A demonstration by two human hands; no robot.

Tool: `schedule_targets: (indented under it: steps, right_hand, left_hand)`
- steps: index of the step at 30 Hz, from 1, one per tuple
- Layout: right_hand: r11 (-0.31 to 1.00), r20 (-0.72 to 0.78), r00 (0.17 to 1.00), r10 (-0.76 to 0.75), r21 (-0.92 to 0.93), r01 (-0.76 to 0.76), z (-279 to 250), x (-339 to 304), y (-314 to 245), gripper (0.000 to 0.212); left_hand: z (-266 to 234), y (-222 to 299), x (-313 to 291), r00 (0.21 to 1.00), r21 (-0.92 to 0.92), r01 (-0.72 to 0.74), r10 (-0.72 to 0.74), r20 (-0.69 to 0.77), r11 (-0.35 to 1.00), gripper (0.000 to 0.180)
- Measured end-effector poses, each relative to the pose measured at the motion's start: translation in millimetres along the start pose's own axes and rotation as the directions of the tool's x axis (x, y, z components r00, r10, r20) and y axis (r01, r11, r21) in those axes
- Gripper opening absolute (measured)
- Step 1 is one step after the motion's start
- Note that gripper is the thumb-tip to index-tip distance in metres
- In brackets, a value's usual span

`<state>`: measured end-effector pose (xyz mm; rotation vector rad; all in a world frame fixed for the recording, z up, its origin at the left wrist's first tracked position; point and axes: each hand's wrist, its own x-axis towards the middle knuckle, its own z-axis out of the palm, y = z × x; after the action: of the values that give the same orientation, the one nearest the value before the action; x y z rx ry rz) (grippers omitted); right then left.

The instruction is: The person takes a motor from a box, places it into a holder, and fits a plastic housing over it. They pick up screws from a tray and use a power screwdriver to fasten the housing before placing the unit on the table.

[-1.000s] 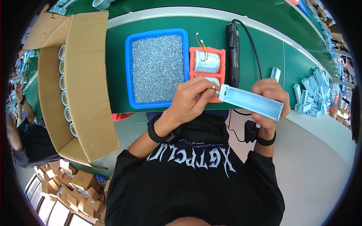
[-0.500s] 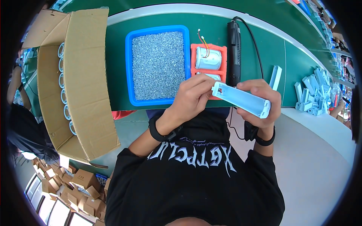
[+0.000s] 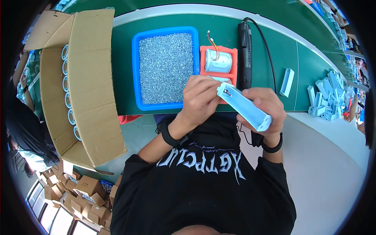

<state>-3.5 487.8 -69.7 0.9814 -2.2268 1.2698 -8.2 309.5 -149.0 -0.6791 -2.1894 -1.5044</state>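
Note:
A light-blue, trough-shaped plastic housing (image 3: 246,108) is held open side up in my right hand (image 3: 268,107), its fingers and thumb wrapped round the near right end. It slants from upper left to lower right. My left hand (image 3: 199,96) is closed in a pinch at the housing's upper left end; whatever lies between its fingertips is hidden. A small dark piece shows inside that end of the housing. Just beyond my hands stands a red foam holder (image 3: 218,47) with a silver-white cylinder (image 3: 219,62) in it, trailing thin coloured wires.
Left of the holder is a blue tray (image 3: 136,70) full of small screws. A black electric screwdriver (image 3: 244,55) with a cord lies to the right. One loose housing (image 3: 287,82) and a housing pile (image 3: 327,96) lie farther right. An open cardboard box (image 3: 92,86) holds several ring-shaped parts.
The housing has shifted a little left and tilted more steeply, its right end lower. My right hand has moved left with it. My left hand stays pinched at the housing's upper end.

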Motion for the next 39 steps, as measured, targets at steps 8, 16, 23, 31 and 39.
schedule_targets:
  steps: [8, 16, 23, 31, 39]
  right_hand:
    - [0.988, 0.261, 0.953, 0.154, -0.061, -0.143, -5.8, 7.3, 9.0, 0.054]
    - [0.815, 0.28, 0.801, 0.529, 0.094, -0.571, 21.1, 10.3, 13.7, 0.046]
    - [0.894, 0.466, 0.764, 0.446, -0.193, -0.405, 12.3, 11.6, 17.2, 0.044]
    - [0.896, 0.488, 0.752, 0.444, -0.245, -0.371, 13.8, 26.0, 10.0, 0.042]
    - [0.927, 0.513, 0.773, 0.373, -0.24, -0.287, 16.8, 20.3, 13.7, 0.04]
  left_hand:
    - [-23.0, 2.1, 7.7, 0.972, 0.137, 0.094, -0.12, 0.2, 0.986, 0.046]
    - [-31.0, 8.5, 4.1, 0.9, 0.256, 0.228, -0.304, 0.312, 0.939, 0.061]
    - [-29.8, 5.1, -1.4, 0.907, 0.201, 0.223, -0.278, 0.316, 0.954, 0.06]
    - [-24.8, -3.2, -0.3, 0.903, 0.038, 0.334, -0.331, 0.274, 0.942, 0.057]
    - [-23.7, -8.4, -2.3, 0.934, -0.034, 0.28, -0.264, 0.239, 0.959, 0.049]
